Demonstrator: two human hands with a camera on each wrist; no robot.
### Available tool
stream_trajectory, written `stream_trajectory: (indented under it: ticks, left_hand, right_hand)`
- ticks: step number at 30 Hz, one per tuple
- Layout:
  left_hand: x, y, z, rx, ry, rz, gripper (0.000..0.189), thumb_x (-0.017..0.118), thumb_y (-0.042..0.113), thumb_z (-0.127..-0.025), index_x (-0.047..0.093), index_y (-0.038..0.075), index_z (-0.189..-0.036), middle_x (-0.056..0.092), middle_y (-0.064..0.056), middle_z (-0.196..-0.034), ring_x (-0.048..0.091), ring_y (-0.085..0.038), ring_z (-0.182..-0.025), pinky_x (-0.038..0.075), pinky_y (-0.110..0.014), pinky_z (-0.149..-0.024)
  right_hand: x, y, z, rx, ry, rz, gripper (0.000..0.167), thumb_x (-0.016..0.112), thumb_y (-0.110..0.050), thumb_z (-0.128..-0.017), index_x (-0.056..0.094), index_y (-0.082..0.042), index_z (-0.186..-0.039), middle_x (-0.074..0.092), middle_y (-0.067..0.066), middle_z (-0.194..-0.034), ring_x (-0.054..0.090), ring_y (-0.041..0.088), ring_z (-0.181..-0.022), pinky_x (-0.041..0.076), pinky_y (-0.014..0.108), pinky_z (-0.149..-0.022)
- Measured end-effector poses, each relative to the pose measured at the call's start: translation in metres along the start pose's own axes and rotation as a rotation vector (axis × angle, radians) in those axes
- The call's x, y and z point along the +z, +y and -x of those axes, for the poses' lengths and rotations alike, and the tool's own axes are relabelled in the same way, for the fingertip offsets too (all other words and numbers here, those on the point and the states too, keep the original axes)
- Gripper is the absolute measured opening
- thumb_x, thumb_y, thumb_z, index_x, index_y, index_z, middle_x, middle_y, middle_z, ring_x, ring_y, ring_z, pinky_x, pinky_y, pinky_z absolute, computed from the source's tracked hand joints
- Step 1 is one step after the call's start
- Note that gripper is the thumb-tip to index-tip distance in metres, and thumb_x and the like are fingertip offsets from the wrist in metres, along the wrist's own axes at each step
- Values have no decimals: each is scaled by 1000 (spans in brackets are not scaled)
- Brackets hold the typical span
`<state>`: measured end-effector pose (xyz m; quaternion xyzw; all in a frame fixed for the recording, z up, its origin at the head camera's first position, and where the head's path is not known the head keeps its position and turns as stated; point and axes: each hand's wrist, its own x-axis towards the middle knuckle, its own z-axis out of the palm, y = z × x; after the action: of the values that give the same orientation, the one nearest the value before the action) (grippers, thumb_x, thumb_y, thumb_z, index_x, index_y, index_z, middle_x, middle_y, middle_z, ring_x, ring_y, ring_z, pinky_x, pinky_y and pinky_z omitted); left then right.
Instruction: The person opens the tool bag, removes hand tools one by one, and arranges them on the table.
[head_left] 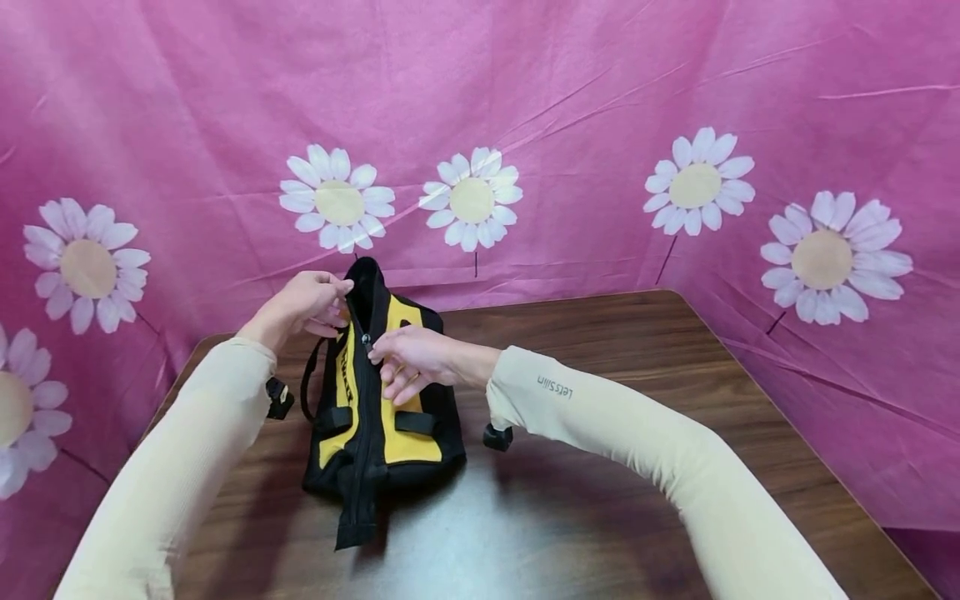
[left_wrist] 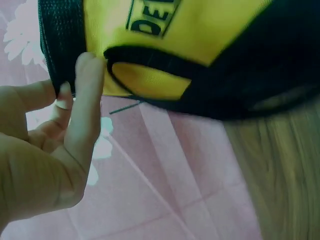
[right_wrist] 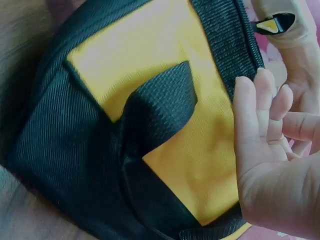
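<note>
A black and yellow tool bag [head_left: 412,450] with a zipper along its top stands on the table, its far end gaping. My left hand [head_left: 307,302] pinches the black edge of that opening between thumb and fingers. In the left wrist view those fingers hold the bag's black zipper band [left_wrist: 62,45], beside a strap loop [left_wrist: 155,59]. Midway along the zipper, my right hand [head_left: 416,358] pinches the zipper pull [right_wrist: 270,25], a small black and yellow tab. Its other fingers [right_wrist: 247,110] extend loosely beside the yellow panel, close to a black webbing handle [right_wrist: 165,105].
The brown wooden table [head_left: 600,367] reaches out to the right of the bag. A pink cloth with white daisies [head_left: 585,100] hangs behind and at both sides. The zipper's loose end flap [head_left: 356,533] sticks out toward me at the near end.
</note>
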<state>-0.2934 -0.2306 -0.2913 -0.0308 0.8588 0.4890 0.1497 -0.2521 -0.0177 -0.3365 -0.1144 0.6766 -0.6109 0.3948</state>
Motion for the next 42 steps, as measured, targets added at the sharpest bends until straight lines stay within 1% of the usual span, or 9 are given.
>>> stream_trajectory:
  ticks: [4, 9, 12, 15, 19, 24, 28, 33, 42]
  left_hand:
    - [-2, -5, 11, -8, -27, -80, 32, 48, 30, -108, 49, -1, -116, 53, -9, -92, 63, -21, -77, 60, -43, -75]
    - [14, -3, 28, -57, -182, -318, 39, 51, 36, -105, 54, -2, -117, 59, -15, -100, 62, -24, -77, 59, -40, -68]
    - [21, -2, 32, -60, -245, -375, 41, 48, 37, -106, 58, -2, -113, 61, -15, -102, 61, -22, -72, 57, -36, -63]
    - [22, -6, 33, -63, -260, -299, 38, 45, 33, -108, 59, -3, -107, 61, -12, -96, 59, -18, -66, 54, -31, -59]
    - [20, -15, 33, -63, -275, -184, 38, 43, 28, -109, 56, -5, -124, 68, -15, -104, 63, -17, -67, 53, -27, -57]
    - [14, -23, 32, -77, -277, -96, 39, 43, 29, -110, 50, -3, -131, 72, -12, -98, 66, -16, -68, 53, -25, -55]
    - [7, -27, 33, -98, -270, -53, 43, 42, 30, -110, 44, 1, -142, 71, -11, -93, 67, -15, -67, 52, -23, -55]
    - [3, -31, 35, -115, -266, -19, 55, 41, 30, -110, 31, 0, -156, 71, -11, -95, 68, -14, -70, 52, -21, -57]
    - [1, -39, 37, -102, -258, 16, 52, 40, 30, -111, 33, 0, -153, 72, -8, -88, 68, -14, -69, 52, -22, -57]
  right_hand:
    - [4, 6, 1, -31, -9, 67, 18, 56, -20, -104, 62, -4, -109, 64, 9, -76, 71, 24, -67, 61, 43, -66]
    - [3, 16, 4, -58, 22, 136, 20, 55, -24, -105, 64, -6, -104, 72, 12, -83, 71, 23, -71, 60, 42, -67]
    - [-1, 19, 5, -80, 41, 144, 19, 56, -23, -104, 64, -7, -103, 73, 12, -84, 71, 22, -70, 60, 41, -66]
    - [-4, 19, 5, -87, 15, 121, 18, 56, -23, -105, 64, -7, -105, 74, 12, -85, 71, 21, -68, 60, 42, -67]
    - [-2, 19, 3, -81, -28, 78, 17, 56, -22, -105, 62, -7, -107, 73, 14, -85, 72, 21, -66, 60, 42, -64]
    - [9, 21, 6, -62, -39, 21, 12, 59, -19, -103, 63, -8, -101, 64, 9, -71, 65, 18, -54, 60, 40, -59]
    - [22, 26, 13, -33, -62, 4, 9, 60, -16, -100, 62, -9, -95, 56, 5, -64, 57, 15, -46, 60, 42, -59]
    - [31, 35, 28, -60, -66, 22, 10, 61, -14, -98, 60, -7, -91, 53, 4, -62, 57, 13, -46, 60, 41, -57]
    - [39, 52, 60, -101, -151, 104, 8, 61, -13, -98, 61, -7, -94, 57, 7, -62, 65, 18, -50, 58, 38, -52]
